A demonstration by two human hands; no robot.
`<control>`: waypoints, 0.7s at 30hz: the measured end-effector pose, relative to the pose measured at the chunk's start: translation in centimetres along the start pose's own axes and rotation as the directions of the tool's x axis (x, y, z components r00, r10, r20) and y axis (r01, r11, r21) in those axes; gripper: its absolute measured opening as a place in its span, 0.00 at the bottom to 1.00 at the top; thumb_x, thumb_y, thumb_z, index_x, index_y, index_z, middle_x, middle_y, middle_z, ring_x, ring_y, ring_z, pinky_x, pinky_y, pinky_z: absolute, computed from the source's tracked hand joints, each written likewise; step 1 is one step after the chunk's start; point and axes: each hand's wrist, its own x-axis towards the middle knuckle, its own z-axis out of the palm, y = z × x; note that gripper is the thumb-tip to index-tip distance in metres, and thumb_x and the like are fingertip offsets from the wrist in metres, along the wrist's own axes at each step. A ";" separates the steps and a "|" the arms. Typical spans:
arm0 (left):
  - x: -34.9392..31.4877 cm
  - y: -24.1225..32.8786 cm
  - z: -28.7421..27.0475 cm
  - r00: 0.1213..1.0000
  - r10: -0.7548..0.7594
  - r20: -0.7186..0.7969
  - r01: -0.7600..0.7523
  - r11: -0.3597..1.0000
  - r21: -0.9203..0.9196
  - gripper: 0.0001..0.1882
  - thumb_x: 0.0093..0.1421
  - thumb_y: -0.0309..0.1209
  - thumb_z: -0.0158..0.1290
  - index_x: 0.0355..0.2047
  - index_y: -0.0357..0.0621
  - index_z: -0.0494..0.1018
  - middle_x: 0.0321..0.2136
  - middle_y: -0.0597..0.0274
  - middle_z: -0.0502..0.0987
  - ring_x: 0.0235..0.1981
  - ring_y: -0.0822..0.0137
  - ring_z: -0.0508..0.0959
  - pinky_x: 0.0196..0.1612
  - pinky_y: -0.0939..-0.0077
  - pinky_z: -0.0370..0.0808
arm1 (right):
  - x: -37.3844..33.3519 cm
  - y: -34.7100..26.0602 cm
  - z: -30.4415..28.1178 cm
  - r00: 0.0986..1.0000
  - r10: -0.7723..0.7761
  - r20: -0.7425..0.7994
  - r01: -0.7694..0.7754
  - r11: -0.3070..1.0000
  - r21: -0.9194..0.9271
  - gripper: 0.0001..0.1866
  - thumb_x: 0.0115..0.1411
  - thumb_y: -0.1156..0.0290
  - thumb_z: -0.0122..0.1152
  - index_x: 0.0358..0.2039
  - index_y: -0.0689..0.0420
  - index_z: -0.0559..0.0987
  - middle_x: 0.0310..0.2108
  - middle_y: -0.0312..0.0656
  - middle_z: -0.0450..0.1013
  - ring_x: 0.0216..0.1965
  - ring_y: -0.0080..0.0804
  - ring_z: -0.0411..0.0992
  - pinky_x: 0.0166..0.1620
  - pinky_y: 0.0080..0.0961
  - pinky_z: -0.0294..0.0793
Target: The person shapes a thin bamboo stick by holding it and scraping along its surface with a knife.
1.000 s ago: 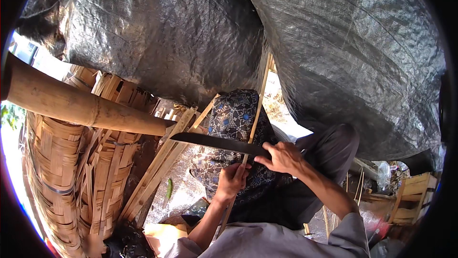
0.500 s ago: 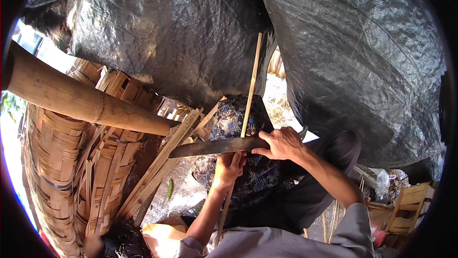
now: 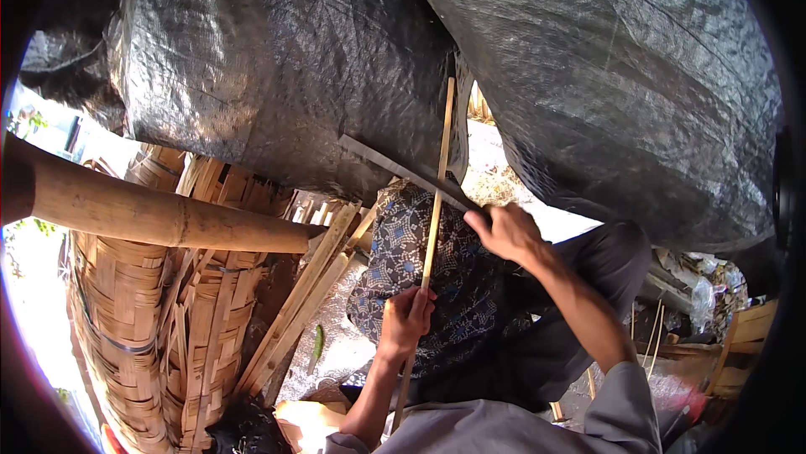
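My left hand point(image 3: 405, 322) is closed around a long, thin bamboo strip point(image 3: 432, 244), which runs from beside my body up toward the dark sheeting. In my right hand point(image 3: 508, 231) is the handle of a large knife point(image 3: 382, 158), its long dark blade slanting up to the left. The blade crosses the strip well beyond my left hand; whether it presses on the strip I cannot tell. Under the strip a dark, patterned cloth point(image 3: 395, 240) with blue and cream motifs is spread over my lap.
Dark plastic sheeting point(image 3: 277, 51) hangs in front. A thick bamboo pole point(image 3: 168, 210) juts in from the left, above woven bamboo panels point(image 3: 126, 303). Split bamboo pieces point(image 3: 302, 303) lean beside the cloth. A wooden crate point(image 3: 745, 336) stands at the right.
My right hand has moved the knife farther up the strip, away from my left hand. The blade has gone from nearly level to slanted. My left hand still grips the strip.
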 end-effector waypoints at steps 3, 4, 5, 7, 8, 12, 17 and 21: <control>0.6 -0.3 -0.1 0.999 -0.041 0.025 0.043 0.995 -0.089 0.14 0.65 0.32 0.42 0.31 0.34 0.70 0.14 0.70 0.64 0.11 0.82 0.61 0.13 0.87 0.56 | -0.8 0.4 -0.3 0.982 -0.007 0.189 -0.023 0.988 0.154 0.34 0.57 0.38 0.44 0.23 0.62 0.77 0.15 0.50 0.71 0.19 0.45 0.73 0.23 0.36 0.71; 1.0 -0.5 -0.3 0.998 -0.049 0.042 0.055 0.988 -0.143 0.13 0.65 0.32 0.42 0.31 0.34 0.70 0.14 0.70 0.63 0.11 0.82 0.60 0.12 0.87 0.56 | -1.9 0.0 0.3 0.960 -0.067 0.274 0.023 0.987 0.162 0.34 0.55 0.38 0.45 0.23 0.62 0.77 0.15 0.51 0.71 0.19 0.46 0.73 0.23 0.36 0.71; 1.4 -0.6 -0.4 0.997 -0.063 0.044 0.069 0.988 -0.137 0.13 0.65 0.32 0.42 0.30 0.34 0.70 0.14 0.70 0.63 0.10 0.83 0.59 0.12 0.86 0.55 | -3.3 -0.2 1.4 0.953 -0.224 0.204 0.201 0.971 0.129 0.34 0.54 0.37 0.47 0.21 0.61 0.76 0.14 0.51 0.70 0.18 0.46 0.73 0.23 0.37 0.72; 1.2 -0.7 -0.3 0.998 -0.046 0.040 0.051 0.988 -0.144 0.13 0.65 0.32 0.42 0.30 0.36 0.70 0.14 0.70 0.63 0.10 0.83 0.59 0.11 0.86 0.54 | -4.8 -0.9 1.8 0.896 -0.417 0.155 0.419 0.908 0.020 0.33 0.52 0.36 0.48 0.19 0.59 0.76 0.11 0.52 0.69 0.17 0.47 0.72 0.23 0.37 0.73; 0.9 -0.7 -0.5 0.999 -0.026 0.043 0.032 0.989 -0.145 0.13 0.65 0.32 0.42 0.29 0.37 0.69 0.13 0.71 0.63 0.10 0.83 0.58 0.11 0.86 0.54 | -5.4 -1.6 1.4 0.880 -0.446 0.164 0.458 0.888 -0.040 0.33 0.52 0.36 0.48 0.18 0.58 0.76 0.10 0.51 0.68 0.16 0.46 0.72 0.23 0.37 0.73; 1.0 -1.0 -0.3 0.999 -0.044 0.005 0.044 0.994 -0.100 0.12 0.65 0.33 0.43 0.28 0.40 0.69 0.12 0.72 0.62 0.10 0.84 0.59 0.11 0.87 0.53 | -5.3 -1.3 1.8 0.891 -0.432 0.139 0.438 0.899 -0.018 0.31 0.49 0.36 0.52 0.20 0.56 0.77 0.09 0.48 0.68 0.15 0.46 0.71 0.19 0.37 0.72; 1.3 -1.2 0.0 0.998 -0.021 -0.052 0.019 0.999 -0.050 0.12 0.65 0.33 0.42 0.29 0.38 0.68 0.13 0.73 0.61 0.10 0.84 0.57 0.12 0.87 0.52 | -4.0 -0.9 3.1 0.905 -0.405 0.128 0.419 0.901 -0.111 0.33 0.50 0.35 0.50 0.19 0.57 0.77 0.10 0.49 0.69 0.17 0.47 0.72 0.21 0.38 0.71; -0.2 -1.0 0.1 0.999 -0.046 -0.002 0.046 0.995 -0.088 0.13 0.65 0.33 0.41 0.29 0.36 0.67 0.14 0.72 0.60 0.11 0.83 0.55 0.12 0.86 0.50 | -0.1 2.0 1.3 0.991 0.047 0.123 -0.058 0.995 0.082 0.39 0.51 0.30 0.43 0.21 0.62 0.76 0.14 0.48 0.71 0.18 0.41 0.73 0.19 0.32 0.69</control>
